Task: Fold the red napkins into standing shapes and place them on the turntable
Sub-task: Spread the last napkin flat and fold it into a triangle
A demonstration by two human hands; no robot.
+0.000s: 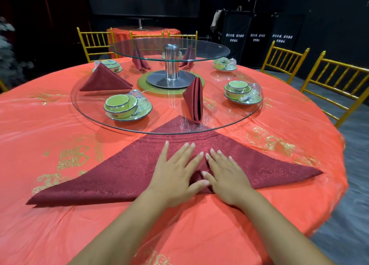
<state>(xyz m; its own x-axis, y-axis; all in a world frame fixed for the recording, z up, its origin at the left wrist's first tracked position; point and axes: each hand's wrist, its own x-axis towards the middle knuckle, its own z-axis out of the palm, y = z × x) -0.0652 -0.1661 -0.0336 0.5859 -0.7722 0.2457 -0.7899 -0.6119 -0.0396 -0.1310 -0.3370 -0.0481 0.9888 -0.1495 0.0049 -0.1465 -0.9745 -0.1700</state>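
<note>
Pressing the triangular red napkin [119, 174] flat at lower centre.
The left hand [175, 170] and right hand [225, 174] are bearing down on the surface [60, 234], fingers [186, 144] spread; working outward evenly should sharpen the crease. Beyond, a folded napkin [194, 100] is standing on the turntable [89, 112].

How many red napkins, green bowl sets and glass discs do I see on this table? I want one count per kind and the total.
Red napkins: 5
Green bowl sets: 4 in plain view; a fifth may hide behind the post
Glass discs: 2
Total: 11
</note>
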